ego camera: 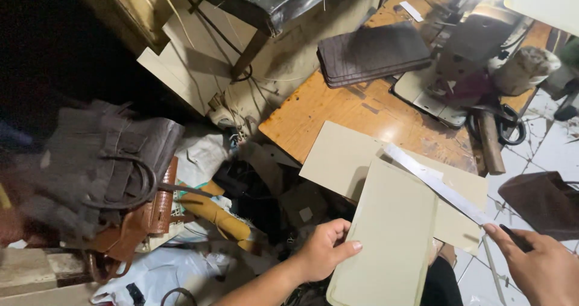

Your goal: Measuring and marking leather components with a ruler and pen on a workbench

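Note:
My left hand (321, 249) grips the left edge of a pale beige board panel (386, 239) with rounded corners, held tilted over my lap. My right hand (540, 264) is closed on a dark handle at the lower right, holding a long flat metal ruler or blade (437, 184) that runs diagonally up-left across the panel's top edge. Beneath both lies a larger beige sheet (341, 158) that overhangs the corner of the wooden table (338, 110).
A stack of dark grey cut pieces (373, 54) and a sewing machine (464, 58) sit on the table, with black scissors (503, 125) near its edge. On the left floor are a grey handbag (102, 161), a brown bag (142, 221) and scattered scraps. A brown bag (540, 200) lies at right.

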